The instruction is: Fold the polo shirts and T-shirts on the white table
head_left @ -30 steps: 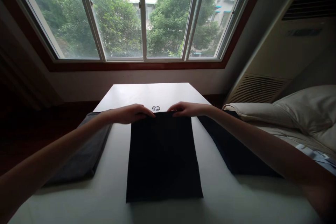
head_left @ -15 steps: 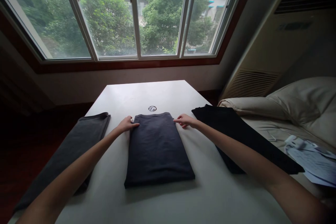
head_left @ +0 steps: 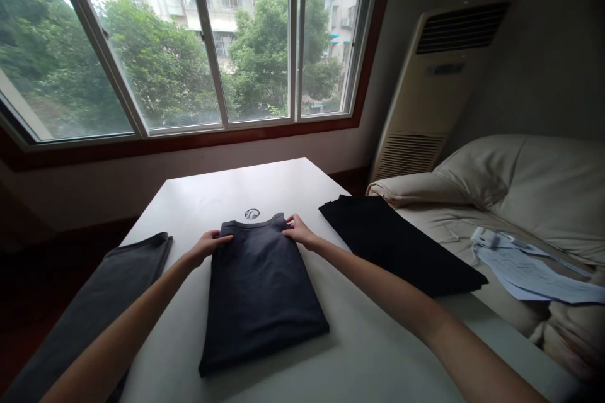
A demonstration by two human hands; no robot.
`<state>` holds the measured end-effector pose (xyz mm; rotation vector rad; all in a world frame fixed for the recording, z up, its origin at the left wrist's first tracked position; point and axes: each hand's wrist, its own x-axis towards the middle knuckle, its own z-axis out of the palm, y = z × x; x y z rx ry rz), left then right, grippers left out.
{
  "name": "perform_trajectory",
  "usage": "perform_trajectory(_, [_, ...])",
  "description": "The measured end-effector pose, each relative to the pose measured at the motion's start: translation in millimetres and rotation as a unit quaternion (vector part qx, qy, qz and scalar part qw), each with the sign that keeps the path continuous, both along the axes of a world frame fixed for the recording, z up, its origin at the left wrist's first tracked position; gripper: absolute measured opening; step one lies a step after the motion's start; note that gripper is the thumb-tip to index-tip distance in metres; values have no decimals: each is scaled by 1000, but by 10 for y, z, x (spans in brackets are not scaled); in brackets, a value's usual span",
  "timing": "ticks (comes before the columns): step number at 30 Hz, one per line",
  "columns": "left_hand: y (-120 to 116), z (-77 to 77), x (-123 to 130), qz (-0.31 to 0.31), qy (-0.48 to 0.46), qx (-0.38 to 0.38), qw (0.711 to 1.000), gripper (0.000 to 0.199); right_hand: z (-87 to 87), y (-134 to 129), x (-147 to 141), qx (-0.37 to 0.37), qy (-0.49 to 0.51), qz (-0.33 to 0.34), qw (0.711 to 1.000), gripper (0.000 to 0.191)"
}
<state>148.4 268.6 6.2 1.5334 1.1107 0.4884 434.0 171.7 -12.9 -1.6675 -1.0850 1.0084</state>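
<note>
Single head-worn view here, looking forward and down along both forearms over the white worktop, close above it, facing the window with the bed off right.

Both forearms are bare, with no sleeves, watch or rings showing.

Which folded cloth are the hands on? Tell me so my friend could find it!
Look at the white table under the big window. Three folded dark cloths lie on it in a row. It is the middle cloth, the navy one, with the left hand and right hand at its far corners.
</note>
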Motion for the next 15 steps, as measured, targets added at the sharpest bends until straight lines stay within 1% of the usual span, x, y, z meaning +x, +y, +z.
perform_trajectory(2, [-52, 134, 69, -5, -33, -4, 999, 62, 60, -86, 39, 37, 21, 9, 999, 55])
perform_trajectory(4, [-106, 305, 172, -23, -70, -5, 997, 63, 159, -180, 127, 91, 41, 31, 995, 57])
perform_trajectory(5, [-136, 403, 235, -31, -83, 0, 996, 63, 221, -231, 189, 128, 45, 40, 990, 55])
perform_trajectory(7, [-206, 617, 376, -38, -105, 22, 993, 61, 369, -345, 346, 200, 38, 48, 978, 42])
perform_trajectory(9, [-293, 844, 531, -46, -136, 46, 989, 58, 546, -485, 534, 237, 19, 39, 971, 32])
perform_trajectory(10, [-345, 958, 611, -53, -155, 57, 985, 57, 645, -569, 635, 242, 11, 32, 970, 31])
perform_trajectory(12, [-464, 1181, 776, -75, -194, 78, 975, 56, 866, -765, 838, 248, -1, 12, 969, 33])
perform_trajectory(15, [-683, 1505, 1028, -125, -248, 110, 954, 58, 1234, -1124, 1119, 280, -14, -23, 960, 36])
